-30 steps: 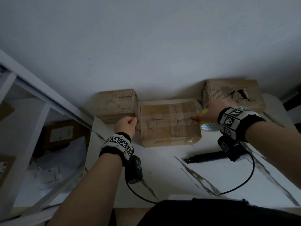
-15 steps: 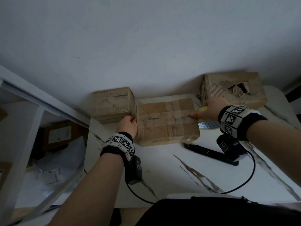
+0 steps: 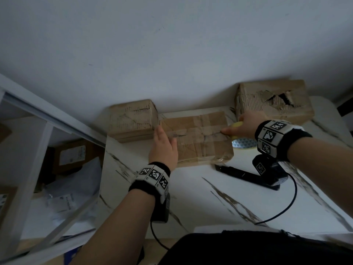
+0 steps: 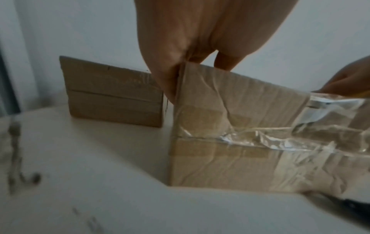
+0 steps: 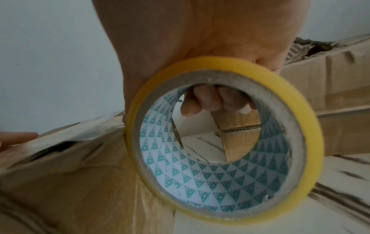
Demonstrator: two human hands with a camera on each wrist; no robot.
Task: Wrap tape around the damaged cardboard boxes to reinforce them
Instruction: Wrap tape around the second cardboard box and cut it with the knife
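Observation:
Three brown cardboard boxes stand along the wall on a white marbled table. The middle box carries wrinkled clear tape. My left hand lies flat on its left end, fingers straight. At the box's right edge my right hand grips a yellow tape roll, fingers hooked through its core. A strip of tape runs from the roll onto the box top. The right box has a torn, holed top. The left box stands untouched.
A black cutter-like tool lies on the table just in front of the middle box, under my right wrist. White shelving with packages stands off the table's left edge. The wall is right behind the boxes.
My left hand has opened from a curled hold at the box's left side and now lies flat on its top. The right hand with the roll stays at the right edge.

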